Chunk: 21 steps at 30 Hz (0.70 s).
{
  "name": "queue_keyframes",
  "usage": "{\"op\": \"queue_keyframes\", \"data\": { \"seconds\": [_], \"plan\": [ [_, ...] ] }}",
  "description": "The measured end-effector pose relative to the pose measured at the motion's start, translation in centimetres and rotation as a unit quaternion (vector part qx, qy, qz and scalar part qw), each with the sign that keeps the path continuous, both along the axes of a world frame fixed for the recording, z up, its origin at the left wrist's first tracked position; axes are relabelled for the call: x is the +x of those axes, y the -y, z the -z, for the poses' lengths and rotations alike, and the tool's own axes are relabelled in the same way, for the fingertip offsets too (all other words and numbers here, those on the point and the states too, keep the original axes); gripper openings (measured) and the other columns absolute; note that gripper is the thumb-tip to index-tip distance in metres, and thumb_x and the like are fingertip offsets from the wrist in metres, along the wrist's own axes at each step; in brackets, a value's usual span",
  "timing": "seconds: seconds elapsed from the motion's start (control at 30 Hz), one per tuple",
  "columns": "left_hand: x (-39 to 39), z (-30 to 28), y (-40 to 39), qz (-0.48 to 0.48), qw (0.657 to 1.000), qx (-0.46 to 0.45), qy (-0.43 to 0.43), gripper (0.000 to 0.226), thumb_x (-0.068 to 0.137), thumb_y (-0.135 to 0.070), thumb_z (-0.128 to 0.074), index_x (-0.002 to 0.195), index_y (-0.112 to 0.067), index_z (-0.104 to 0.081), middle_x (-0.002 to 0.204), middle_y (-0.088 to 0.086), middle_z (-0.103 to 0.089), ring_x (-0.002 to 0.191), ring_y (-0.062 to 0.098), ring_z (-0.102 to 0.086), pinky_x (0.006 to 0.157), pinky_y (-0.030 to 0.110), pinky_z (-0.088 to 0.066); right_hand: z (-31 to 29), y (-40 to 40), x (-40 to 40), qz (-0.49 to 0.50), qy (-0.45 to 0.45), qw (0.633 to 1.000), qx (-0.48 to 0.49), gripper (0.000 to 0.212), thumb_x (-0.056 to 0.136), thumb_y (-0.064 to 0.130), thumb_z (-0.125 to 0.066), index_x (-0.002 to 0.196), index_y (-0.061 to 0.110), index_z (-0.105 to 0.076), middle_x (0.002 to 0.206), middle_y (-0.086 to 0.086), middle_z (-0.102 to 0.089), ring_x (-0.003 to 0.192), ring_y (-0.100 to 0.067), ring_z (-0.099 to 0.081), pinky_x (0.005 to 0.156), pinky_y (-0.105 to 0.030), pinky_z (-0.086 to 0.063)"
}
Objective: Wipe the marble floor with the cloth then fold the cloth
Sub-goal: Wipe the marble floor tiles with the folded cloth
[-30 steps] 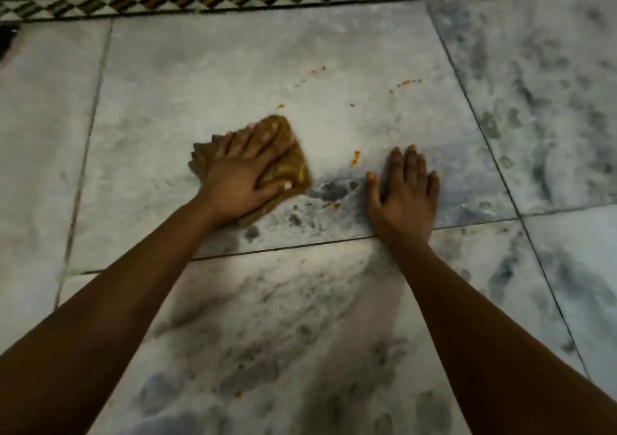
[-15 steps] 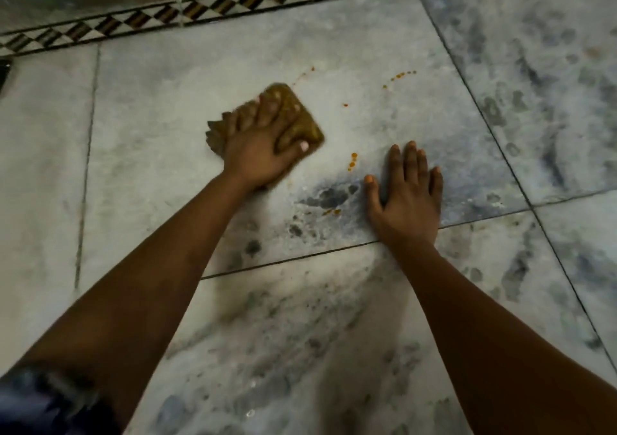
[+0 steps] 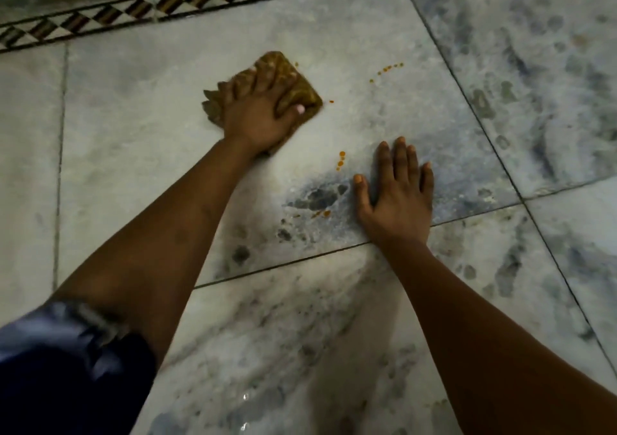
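A brown-yellow cloth (image 3: 309, 96) lies bunched flat on the grey-white marble floor (image 3: 150, 127), upper middle of the head view. My left hand (image 3: 257, 114) presses down on it with the fingers spread along the cloth and the thumb out to the right; most of the cloth is hidden under the hand. My right hand (image 3: 397, 194) lies flat on the tile to the right and nearer to me, fingers straight, holding nothing. Orange drops (image 3: 340, 160) sit on the tile between the two hands.
More orange specks (image 3: 389, 68) dot the tile to the right of the cloth, and a smear (image 3: 322, 214) lies by a dark vein near my right thumb. A patterned diamond border strip (image 3: 167, 3) runs along the far edge. My dark blue sleeve (image 3: 66, 368) fills the lower left.
My left hand has slid the cloth away from me and to the right across the tile. My right hand has stayed planted in the same spot.
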<state>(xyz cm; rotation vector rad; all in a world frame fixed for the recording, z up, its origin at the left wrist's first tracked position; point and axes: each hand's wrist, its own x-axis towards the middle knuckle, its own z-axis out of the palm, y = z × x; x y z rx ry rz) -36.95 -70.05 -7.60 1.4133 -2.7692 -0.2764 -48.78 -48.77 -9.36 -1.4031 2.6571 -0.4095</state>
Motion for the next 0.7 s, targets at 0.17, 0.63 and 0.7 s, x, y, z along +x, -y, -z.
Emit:
{"op": "queue_keyframes", "data": {
  "seconds": [0.17,0.63,0.7],
  "plan": [
    [8.1,-0.7,-3.5,0.127,0.992,-0.007,-0.016,0.071,0.082,-0.067,-0.021,0.145,-0.035,-0.026,0.156,-0.004,-0.018,0.144,0.020,-0.014,0.114,0.040,-0.004,0.0,0.0,0.1,0.006,-0.002,1.000,-0.011,0.070,0.090,0.053,-0.024,0.149,0.016,-0.022,0.157,-0.009,-0.015,0.145,-0.023,-0.010,0.115,-0.039,0.001],
    [-1.3,-0.7,1.6,0.080,0.997,0.018,0.007,0.072,0.082,-0.069,-0.028,0.145,-0.037,-0.023,0.158,-0.002,-0.012,0.146,0.021,-0.007,0.115,0.044,-0.001,-0.2,0.0,0.1,0.003,0.002,1.000,0.001,0.069,0.089,0.052,-0.023,0.149,0.017,-0.018,0.157,-0.008,-0.012,0.145,-0.022,-0.007,0.115,-0.039,0.003],
    [2.8,-0.9,-1.7,0.129,0.991,0.000,-0.020,0.070,0.082,-0.067,-0.027,0.144,-0.035,-0.028,0.156,-0.001,-0.020,0.145,0.020,-0.013,0.114,0.041,-0.004,-0.2,0.0,0.1,0.005,0.000,1.000,-0.010,0.069,0.090,0.052,-0.023,0.148,0.016,-0.022,0.156,-0.010,-0.016,0.145,-0.023,-0.011,0.115,-0.039,0.001]
  ]
}}
